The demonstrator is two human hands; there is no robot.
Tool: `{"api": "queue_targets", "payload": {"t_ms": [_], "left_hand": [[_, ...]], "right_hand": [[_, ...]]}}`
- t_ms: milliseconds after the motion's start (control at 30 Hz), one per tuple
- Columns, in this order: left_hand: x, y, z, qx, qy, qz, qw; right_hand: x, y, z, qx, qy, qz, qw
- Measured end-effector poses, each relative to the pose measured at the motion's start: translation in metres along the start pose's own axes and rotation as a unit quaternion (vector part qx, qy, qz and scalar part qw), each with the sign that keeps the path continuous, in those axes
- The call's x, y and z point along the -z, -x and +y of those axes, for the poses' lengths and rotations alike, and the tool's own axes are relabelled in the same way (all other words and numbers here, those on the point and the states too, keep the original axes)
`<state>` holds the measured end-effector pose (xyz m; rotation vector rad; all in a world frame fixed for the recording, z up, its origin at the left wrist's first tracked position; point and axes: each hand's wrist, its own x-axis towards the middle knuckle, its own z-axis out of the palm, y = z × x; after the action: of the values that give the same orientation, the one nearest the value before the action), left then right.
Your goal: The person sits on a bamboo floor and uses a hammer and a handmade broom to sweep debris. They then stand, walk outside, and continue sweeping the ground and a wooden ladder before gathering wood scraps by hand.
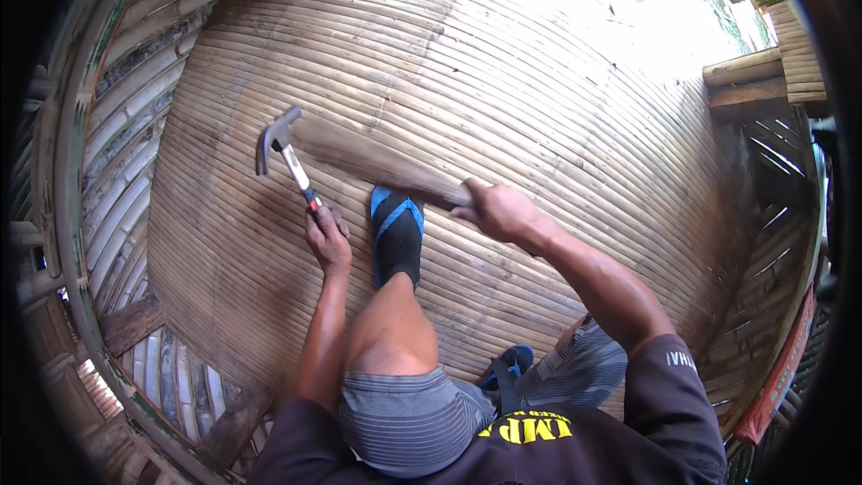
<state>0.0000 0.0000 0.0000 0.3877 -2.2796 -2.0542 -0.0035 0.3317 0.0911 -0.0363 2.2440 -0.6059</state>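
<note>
My left hand [328, 235] is closed round the handle of a claw hammer [299, 171], whose metal head points away from me. In my right hand [499, 208] is one end of a long, flat brown wooden board [382, 162]. The board slants up and to the left, smeared by motion at its far end. That far end lies close beside the hammer head; whether the two touch I cannot tell. Both hands are above the slatted bamboo floor [503, 117].
My foot in a blue and black flip-flop [396, 216] stands below the board, the other flip-flop [510, 365] farther back. Split-bamboo walls [126, 144] curve round the left side. Bright light falls at the far right, near a wooden beam [745, 72]. A red strip [779, 368] hangs at the right.
</note>
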Motion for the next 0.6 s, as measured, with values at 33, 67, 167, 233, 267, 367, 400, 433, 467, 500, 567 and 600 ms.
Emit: {"api": "queue_targets", "payload": {"t_ms": [33, 67, 167, 233, 267, 367, 400, 433, 467, 500, 567, 600], "left_hand": [[0.002, -0.002, 0.007, -0.001, 0.015, 0.002, 1.000], [0.004, -0.005, 0.013, -0.001, 0.038, 0.008, 0.999], [0.024, -0.015, 0.026, -0.016, -0.145, -0.033, 0.989], [0.019, -0.022, 0.020, -0.018, -0.271, -0.048, 0.961], [0.007, -0.031, 0.012, -0.051, -0.320, -0.064, 0.944], [-0.049, -0.058, -0.015, -0.079, -0.407, -0.124, 0.902], [-0.067, -0.070, -0.021, -0.111, -0.376, -0.156, 0.907], [-0.082, -0.080, -0.024, -0.137, -0.384, -0.195, 0.892], [-0.097, -0.090, -0.026, -0.153, -0.398, -0.237, 0.873], [-0.114, -0.105, -0.026, -0.194, -0.419, -0.246, 0.853], [-0.152, -0.141, -0.023, -0.275, -0.419, -0.253, 0.827], [-0.177, -0.160, -0.021, -0.322, -0.383, -0.251, 0.829]], "right_hand": [[-0.012, -0.007, 0.017, -0.010, 0.001, 0.023, 1.000], [-0.020, -0.014, 0.040, -0.020, 0.003, 0.047, 0.999], [0.000, -0.003, 0.143, -0.246, -0.237, 0.172, 0.924], [0.022, 0.021, 0.202, -0.306, -0.346, 0.391, 0.796], [0.031, 0.038, 0.225, -0.334, -0.316, 0.434, 0.774], [0.028, 0.060, 0.248, -0.243, -0.341, 0.475, 0.774], [0.027, 0.059, 0.246, -0.228, -0.299, 0.489, 0.787], [0.023, 0.059, 0.240, -0.196, -0.368, 0.461, 0.784], [0.015, 0.059, 0.231, -0.188, -0.400, 0.438, 0.783], [0.010, 0.053, 0.222, -0.176, -0.455, 0.412, 0.769], [-0.002, 0.042, 0.204, -0.196, -0.479, 0.406, 0.753], [-0.006, 0.039, 0.197, -0.218, -0.482, 0.403, 0.747]]}}
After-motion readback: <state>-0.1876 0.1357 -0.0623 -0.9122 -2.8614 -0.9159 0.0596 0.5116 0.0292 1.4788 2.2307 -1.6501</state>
